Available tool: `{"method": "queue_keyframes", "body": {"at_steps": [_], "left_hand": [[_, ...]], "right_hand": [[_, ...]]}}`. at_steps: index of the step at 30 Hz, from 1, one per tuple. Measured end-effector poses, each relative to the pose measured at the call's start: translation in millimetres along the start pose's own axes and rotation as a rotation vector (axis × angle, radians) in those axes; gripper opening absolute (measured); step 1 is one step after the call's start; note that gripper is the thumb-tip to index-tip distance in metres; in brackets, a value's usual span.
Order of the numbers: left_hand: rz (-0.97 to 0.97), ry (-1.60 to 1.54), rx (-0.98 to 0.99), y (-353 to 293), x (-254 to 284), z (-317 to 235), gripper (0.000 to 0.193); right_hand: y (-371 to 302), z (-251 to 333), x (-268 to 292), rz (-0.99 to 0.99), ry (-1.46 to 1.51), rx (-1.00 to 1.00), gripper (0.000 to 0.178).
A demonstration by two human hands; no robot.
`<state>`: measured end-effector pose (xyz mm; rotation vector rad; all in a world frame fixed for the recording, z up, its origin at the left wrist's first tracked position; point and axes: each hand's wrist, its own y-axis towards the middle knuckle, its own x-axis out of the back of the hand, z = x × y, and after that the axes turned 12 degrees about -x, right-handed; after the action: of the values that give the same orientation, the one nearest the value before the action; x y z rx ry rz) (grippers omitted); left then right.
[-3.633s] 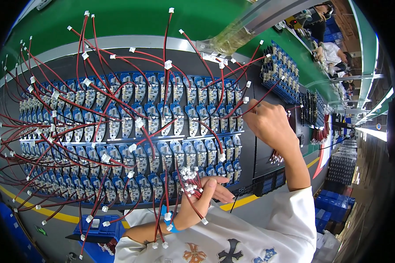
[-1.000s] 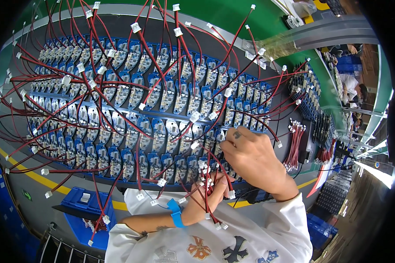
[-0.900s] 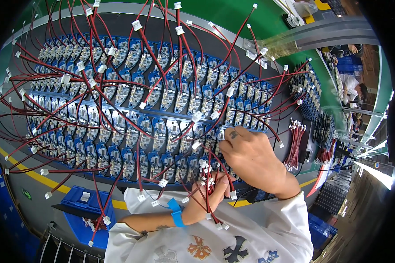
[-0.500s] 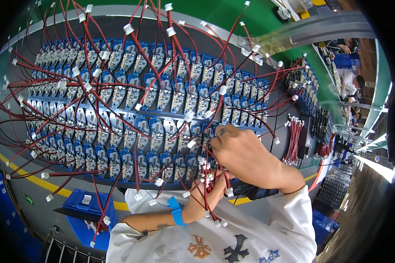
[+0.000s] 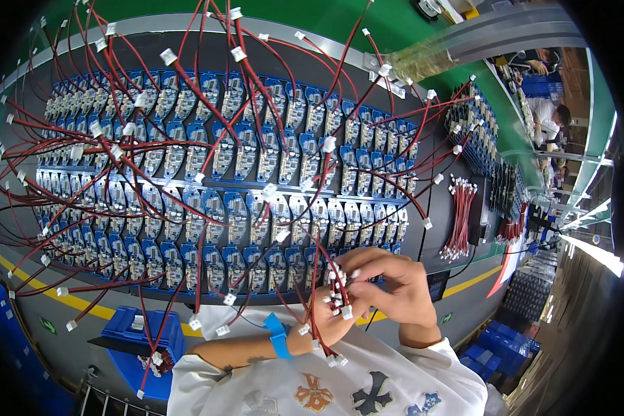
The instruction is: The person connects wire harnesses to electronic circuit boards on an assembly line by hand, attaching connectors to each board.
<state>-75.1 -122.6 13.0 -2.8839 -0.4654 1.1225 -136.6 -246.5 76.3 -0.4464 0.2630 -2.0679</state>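
Low in the middle, my left hand is closed around a bundle of red-and-black cables with white plug connectors. A blue band circles that wrist. My right hand comes in from the right, thumb and forefinger pinched at the connector end of a cable in the bundle; the fingertips partly hide it. Just beyond both hands lie rows of blue circuit boards on a dark surface. Many boards have red-and-black cables rising from them, ending in loose white plugs.
More cables lie in a bunch at the right, beside stacked circuit boards. A blue bin stands below the table's edge at the left. A clear curved bar crosses the upper right. Other people sit farther right.
My right hand has drawn back from above the near right boards to the cable bundle, its curled fingers now in a pinch. My left hand still holds the bundle. The view has shifted slightly.
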Motion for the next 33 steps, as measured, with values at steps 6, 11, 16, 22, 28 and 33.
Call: {"method": "queue_keyframes", "body": {"at_steps": [6, 11, 16, 22, 28, 33], "left_hand": [[0.047, -0.147, -0.05, 6.7, -1.7, -11.8, 0.034], [-0.08, -0.126, 0.065, 11.3, -4.8, -20.9, 0.034], [-0.065, -0.188, 0.089, 8.0, 0.0, -12.6, 0.03], [-0.087, -0.152, 0.125, 8.9, -0.5, -13.5, 0.031], [-0.083, -0.164, 0.145, 9.9, -0.1, -17.0, 0.032], [-0.084, -0.165, 0.144, 9.6, 0.2, -13.7, 0.032]], "right_hand": [[-11.7, 10.0, 9.4, -0.377, 0.636, -0.003, 0.007], [-1.9, 8.8, 26.0, -0.414, 0.141, -0.082, 0.005], [20.8, 6.7, 23.1, -0.288, -0.833, 0.11, 0.017], [27.9, 14.2, 26.3, -0.181, -1.179, 0.139, 0.011], [31.8, 23.2, 24.7, -0.086, -1.365, 0.164, 0.008], [37.7, 25.4, 24.5, 0.004, -1.454, 0.204, 0.009]]}}
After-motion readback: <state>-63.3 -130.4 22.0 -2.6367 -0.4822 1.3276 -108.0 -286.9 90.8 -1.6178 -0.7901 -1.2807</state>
